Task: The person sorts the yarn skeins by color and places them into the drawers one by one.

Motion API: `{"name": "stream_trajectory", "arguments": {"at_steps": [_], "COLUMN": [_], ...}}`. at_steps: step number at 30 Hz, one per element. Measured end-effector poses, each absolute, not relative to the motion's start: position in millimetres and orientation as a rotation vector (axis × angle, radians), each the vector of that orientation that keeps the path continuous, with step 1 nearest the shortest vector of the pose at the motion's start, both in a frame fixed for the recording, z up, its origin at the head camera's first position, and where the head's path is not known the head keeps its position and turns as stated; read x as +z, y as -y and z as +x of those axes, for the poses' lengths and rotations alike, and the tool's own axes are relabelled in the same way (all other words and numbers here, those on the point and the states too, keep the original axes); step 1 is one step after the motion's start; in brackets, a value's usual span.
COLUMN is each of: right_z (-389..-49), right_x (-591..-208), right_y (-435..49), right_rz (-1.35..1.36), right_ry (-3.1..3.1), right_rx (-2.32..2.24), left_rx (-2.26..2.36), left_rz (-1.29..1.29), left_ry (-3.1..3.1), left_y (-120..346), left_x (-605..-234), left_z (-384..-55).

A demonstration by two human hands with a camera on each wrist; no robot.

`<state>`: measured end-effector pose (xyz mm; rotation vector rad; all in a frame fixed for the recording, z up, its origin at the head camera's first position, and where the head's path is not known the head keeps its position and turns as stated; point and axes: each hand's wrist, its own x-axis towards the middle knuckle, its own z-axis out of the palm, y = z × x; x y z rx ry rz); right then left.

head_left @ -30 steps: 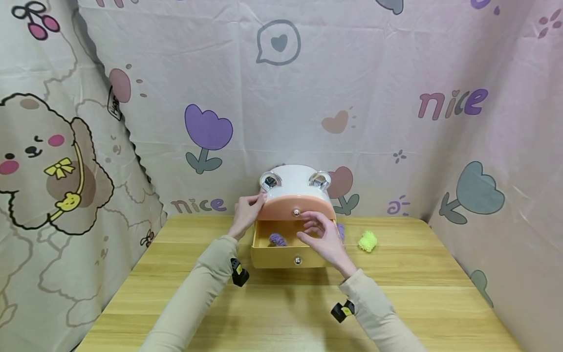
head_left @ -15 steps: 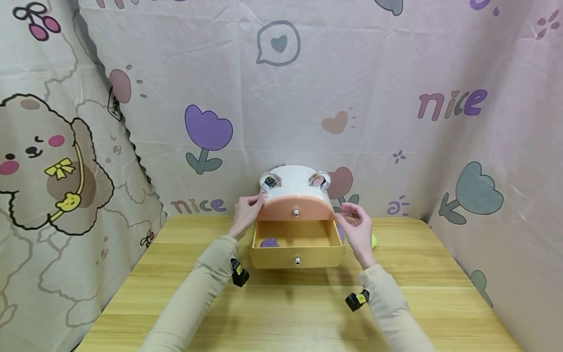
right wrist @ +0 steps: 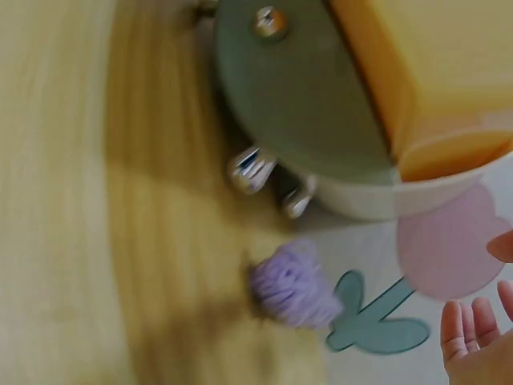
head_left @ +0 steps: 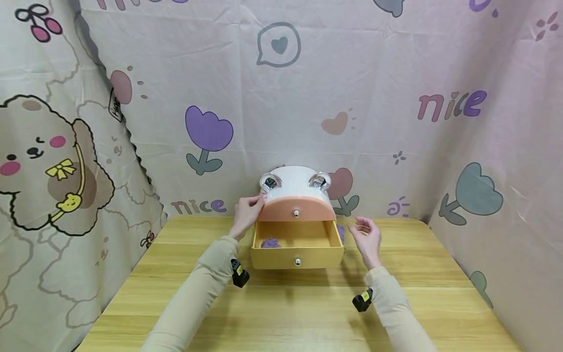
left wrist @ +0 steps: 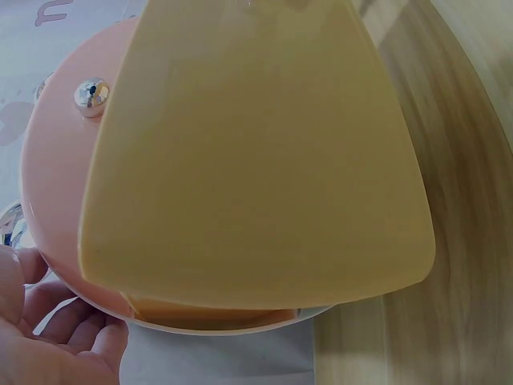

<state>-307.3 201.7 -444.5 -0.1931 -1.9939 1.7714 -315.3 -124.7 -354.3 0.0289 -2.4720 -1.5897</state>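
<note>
A frog-shaped drawer cabinet [head_left: 292,181] stands at the table's back, white on top with silvery ring eyes. Its yellow drawer [head_left: 297,257] is pulled out below the peach one [head_left: 296,209]; a purple fluffy ball [head_left: 270,243] lies at its left inside. My left hand [head_left: 247,215] holds the cabinet's upper left edge, fingers curled beside the rim in the left wrist view. To the right, my right hand [head_left: 368,242] hovers over the table with thumb and fingers apart, nothing seen between them. A second purple ball [right wrist: 294,285] rests on the table beside the cabinet.
The wooden table [head_left: 281,313] runs up to a patterned curtain [head_left: 281,98] at the back and sides. In the right wrist view the cabinet shows a green bottom drawer [right wrist: 296,96] and silvery feet [right wrist: 252,170].
My right hand has moved right, out from over the yellow drawer. The purple ball in the drawer sits further left. The yellow-green ball is no longer visible where my right hand now is.
</note>
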Motion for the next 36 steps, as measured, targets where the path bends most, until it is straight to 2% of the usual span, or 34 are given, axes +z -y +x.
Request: {"name": "stream_trajectory", "arguments": {"at_steps": [11,36], "right_z": [-314,-322], "right_x": [-475,-505], "right_y": [-212,-205], "right_rz": [-0.256,-0.196], "right_ry": [2.137,2.433], "right_rx": [1.676,1.555], "left_rx": [-1.590,-1.593], "left_rz": [0.033,0.042], "left_ry": [2.466,2.464], "left_y": [124,123], "left_x": [-356,-357], "left_z": [-315,-318]}}
